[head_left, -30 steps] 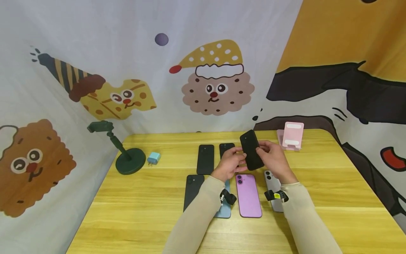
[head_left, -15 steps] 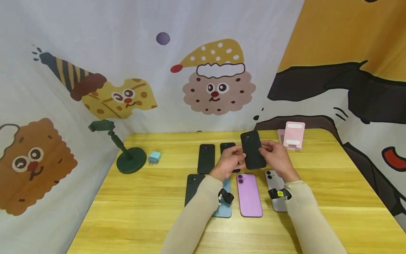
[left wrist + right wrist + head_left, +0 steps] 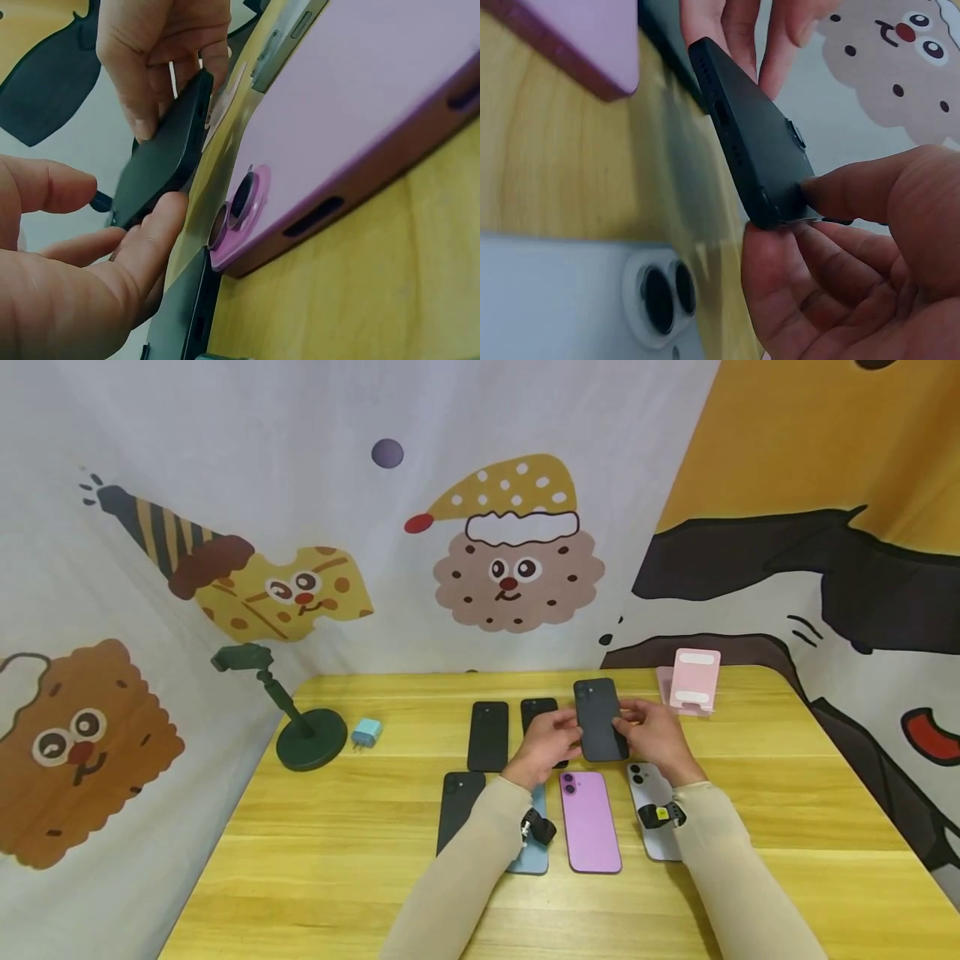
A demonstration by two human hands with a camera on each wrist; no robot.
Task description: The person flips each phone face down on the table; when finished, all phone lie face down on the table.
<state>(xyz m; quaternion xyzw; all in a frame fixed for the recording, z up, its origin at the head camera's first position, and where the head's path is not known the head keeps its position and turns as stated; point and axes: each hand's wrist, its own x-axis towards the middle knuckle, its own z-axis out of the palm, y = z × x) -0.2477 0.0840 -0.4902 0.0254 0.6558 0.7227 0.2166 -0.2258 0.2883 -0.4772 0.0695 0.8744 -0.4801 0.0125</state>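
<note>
A black smartphone point(image 3: 602, 727) is raised over the back of the table, its camera side facing the head view. My left hand point(image 3: 546, 745) pinches its left edge; in the left wrist view the thumb point(image 3: 174, 210) lies along that edge. On the opposite side my right hand point(image 3: 654, 735) grips it, with the thumb point(image 3: 836, 187) on the back cover and curled fingers beneath. Just below the hands lie a purple phone point(image 3: 592, 827) and a white phone point(image 3: 660, 842), both camera side up. A light blue phone point(image 3: 534, 857) is partly covered by my left forearm.
More dark phones lie to the left: one at the back point(image 3: 488, 735), one behind my left hand point(image 3: 538, 706), one by the left sleeve point(image 3: 459, 806). A pink stand point(image 3: 693, 679), a blue charger plug point(image 3: 366, 732) and a dark green stand point(image 3: 309, 739) are also on the table point(image 3: 315, 877).
The held phone has turned in my hands, from a slanted, darker face to a straighter one with its back and cameras plainly visible. It has shifted slightly right; both hands keep hold.
</note>
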